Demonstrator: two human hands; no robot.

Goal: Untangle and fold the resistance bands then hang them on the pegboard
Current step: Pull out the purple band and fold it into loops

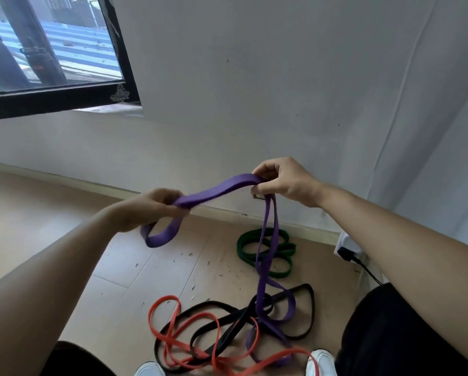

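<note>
While the person's left hand (148, 210) and right hand (284, 183) hold a stretch of the wide purple rubber resistance band (216, 192) up in front of the white wall, the step in hand looks like untangling, with folding just beginning. The left hand's fingers are curled round the band, and a small loop of it hangs just beneath that fist. The right hand grips the band at its highest point, fingers and thumb closed on it. From there 2 purple strands drop to the tan tiled floor (37, 213).

Down there the purple band's lower part crosses through the broad black rubber band (312, 305), and the thin red rubber band (164, 297) lies looped over and under both, all 3 in 1 knot near the person's white shoes. The dark green rubber band (242, 246) lies coiled by the skirting, apart from the knot, though the hanging purple strands pass in front of it.

No pegboard is in view, so hanging seems far off, and 0 bands look fully folded.

The next move likely calls for drawing the purple strands up and out of the black and red loops. A hard pull may cinch the crossings or drag the whole pile, so the hands would do well to feed it through gently.
</note>
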